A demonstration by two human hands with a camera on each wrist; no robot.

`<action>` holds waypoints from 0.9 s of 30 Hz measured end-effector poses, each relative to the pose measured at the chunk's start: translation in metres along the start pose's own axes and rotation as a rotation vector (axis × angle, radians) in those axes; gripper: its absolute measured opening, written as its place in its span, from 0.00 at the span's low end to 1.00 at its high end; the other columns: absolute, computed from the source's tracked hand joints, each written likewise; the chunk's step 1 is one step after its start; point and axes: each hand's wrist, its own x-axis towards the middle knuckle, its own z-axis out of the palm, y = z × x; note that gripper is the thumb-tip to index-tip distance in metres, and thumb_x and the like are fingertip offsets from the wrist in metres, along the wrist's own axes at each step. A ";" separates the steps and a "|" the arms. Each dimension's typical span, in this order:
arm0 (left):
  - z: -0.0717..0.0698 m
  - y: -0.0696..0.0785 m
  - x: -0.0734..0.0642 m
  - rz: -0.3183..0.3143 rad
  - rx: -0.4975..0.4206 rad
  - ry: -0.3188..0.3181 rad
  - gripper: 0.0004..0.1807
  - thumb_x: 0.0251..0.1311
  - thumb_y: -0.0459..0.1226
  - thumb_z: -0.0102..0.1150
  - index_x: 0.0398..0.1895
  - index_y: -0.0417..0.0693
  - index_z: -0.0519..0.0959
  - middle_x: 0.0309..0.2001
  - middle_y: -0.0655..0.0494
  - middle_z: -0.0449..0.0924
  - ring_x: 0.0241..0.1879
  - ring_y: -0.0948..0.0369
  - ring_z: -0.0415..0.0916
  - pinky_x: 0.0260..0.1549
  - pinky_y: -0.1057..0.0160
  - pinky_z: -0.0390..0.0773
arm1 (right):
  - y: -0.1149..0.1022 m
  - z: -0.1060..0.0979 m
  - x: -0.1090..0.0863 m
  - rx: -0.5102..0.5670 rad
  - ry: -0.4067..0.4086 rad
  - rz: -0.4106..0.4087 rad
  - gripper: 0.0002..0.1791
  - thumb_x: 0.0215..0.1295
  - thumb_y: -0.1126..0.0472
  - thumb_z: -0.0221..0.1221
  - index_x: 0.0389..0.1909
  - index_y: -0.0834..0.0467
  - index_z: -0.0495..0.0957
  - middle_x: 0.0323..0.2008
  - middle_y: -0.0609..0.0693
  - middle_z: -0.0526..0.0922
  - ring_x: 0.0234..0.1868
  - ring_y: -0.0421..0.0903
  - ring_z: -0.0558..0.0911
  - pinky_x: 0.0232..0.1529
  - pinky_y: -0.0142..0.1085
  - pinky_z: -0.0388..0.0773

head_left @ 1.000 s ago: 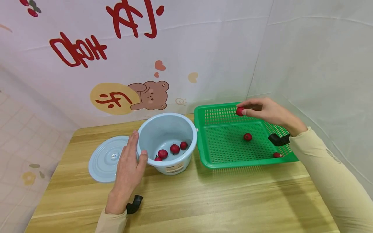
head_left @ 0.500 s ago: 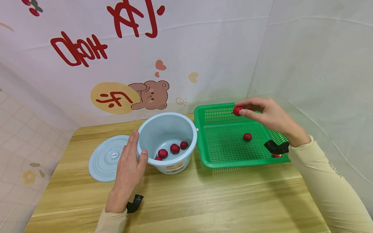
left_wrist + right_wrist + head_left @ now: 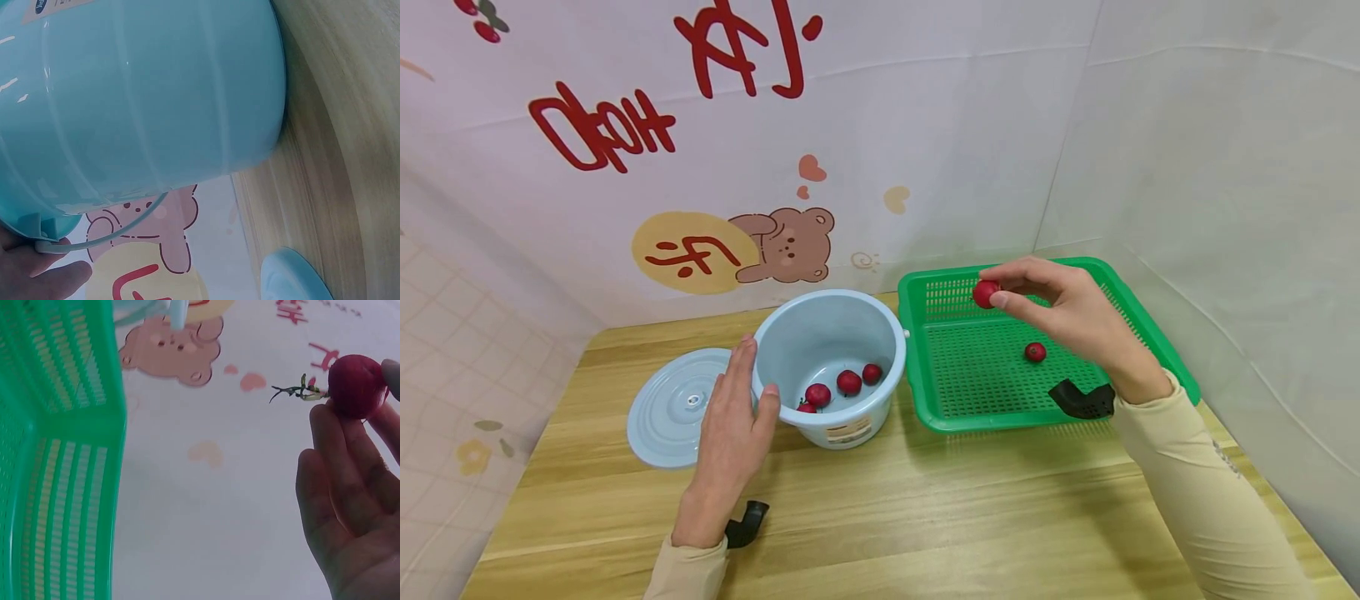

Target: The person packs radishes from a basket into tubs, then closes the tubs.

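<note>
My right hand (image 3: 1067,312) pinches a round red hawthorn fruit (image 3: 985,293) between thumb and fingers, over the back of a green plastic basket (image 3: 932,421). A branched green stem juts from that hawthorn (image 3: 357,386) in the right wrist view. One more hawthorn (image 3: 1035,352) lies on the basket floor. My left hand (image 3: 733,425), fingers straight, is against the left rim of a light blue bucket (image 3: 850,312). Several hawthorns (image 3: 849,382) sit in the bottom of this bucket. In the left wrist view, the left fingers (image 3: 62,279) are beside the bucket's handle (image 3: 119,232).
A round blue lid (image 3: 662,421) lies on the wooden table (image 3: 880,525), left of the bucket and partly behind my left hand. The bucket and basket stand side by side near the back edge, before a printed white cloth (image 3: 970,167).
My right hand has moved left over the basket with the hawthorn in its pinch. A hawthorn in the basket's front right corner is now hidden behind my right arm. The left hand stays put.
</note>
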 end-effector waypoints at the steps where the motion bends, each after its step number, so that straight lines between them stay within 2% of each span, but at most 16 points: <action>1: 0.000 0.000 0.000 -0.001 0.000 -0.001 0.35 0.74 0.43 0.46 0.80 0.39 0.58 0.80 0.44 0.57 0.79 0.44 0.53 0.72 0.32 0.56 | -0.002 0.003 0.000 0.001 -0.001 -0.013 0.16 0.73 0.64 0.62 0.59 0.52 0.84 0.47 0.48 0.88 0.49 0.42 0.86 0.50 0.28 0.80; 3: 0.000 0.000 0.000 -0.001 0.003 -0.002 0.35 0.74 0.43 0.46 0.80 0.39 0.58 0.80 0.45 0.57 0.79 0.45 0.53 0.72 0.33 0.56 | -0.004 0.009 0.000 0.003 -0.001 -0.026 0.16 0.73 0.64 0.62 0.60 0.53 0.84 0.48 0.47 0.88 0.49 0.41 0.86 0.38 0.27 0.82; 5: 0.000 0.000 0.000 -0.001 0.007 -0.004 0.35 0.75 0.43 0.46 0.81 0.39 0.58 0.80 0.45 0.56 0.79 0.45 0.53 0.73 0.33 0.55 | -0.006 0.016 0.001 0.003 -0.002 -0.050 0.16 0.73 0.64 0.62 0.60 0.54 0.84 0.49 0.46 0.87 0.49 0.40 0.86 0.37 0.27 0.81; 8: 0.001 0.000 0.001 0.003 0.015 -0.003 0.35 0.75 0.43 0.45 0.81 0.39 0.58 0.80 0.45 0.57 0.79 0.45 0.53 0.73 0.33 0.55 | -0.008 0.027 0.002 0.008 -0.005 -0.104 0.17 0.72 0.66 0.63 0.59 0.55 0.84 0.50 0.45 0.87 0.49 0.40 0.85 0.39 0.27 0.83; 10: 0.001 0.000 0.001 0.007 0.017 0.000 0.35 0.74 0.43 0.45 0.80 0.39 0.58 0.80 0.44 0.57 0.79 0.45 0.53 0.73 0.33 0.55 | -0.010 0.034 0.004 0.016 -0.006 -0.151 0.17 0.70 0.68 0.64 0.58 0.56 0.84 0.51 0.46 0.86 0.49 0.40 0.85 0.53 0.30 0.81; 16: 0.002 -0.001 0.002 0.018 0.014 0.017 0.34 0.74 0.42 0.46 0.80 0.38 0.58 0.80 0.44 0.58 0.79 0.45 0.53 0.72 0.32 0.56 | -0.017 0.054 0.007 0.031 -0.009 -0.233 0.18 0.68 0.69 0.66 0.57 0.56 0.85 0.52 0.45 0.86 0.51 0.41 0.85 0.53 0.33 0.82; 27: 0.002 -0.002 0.002 0.030 0.016 0.029 0.34 0.74 0.43 0.46 0.79 0.37 0.60 0.79 0.43 0.59 0.78 0.44 0.55 0.72 0.32 0.57 | -0.030 0.090 0.012 0.095 -0.004 -0.276 0.17 0.67 0.67 0.68 0.56 0.54 0.85 0.49 0.42 0.86 0.50 0.41 0.84 0.53 0.39 0.83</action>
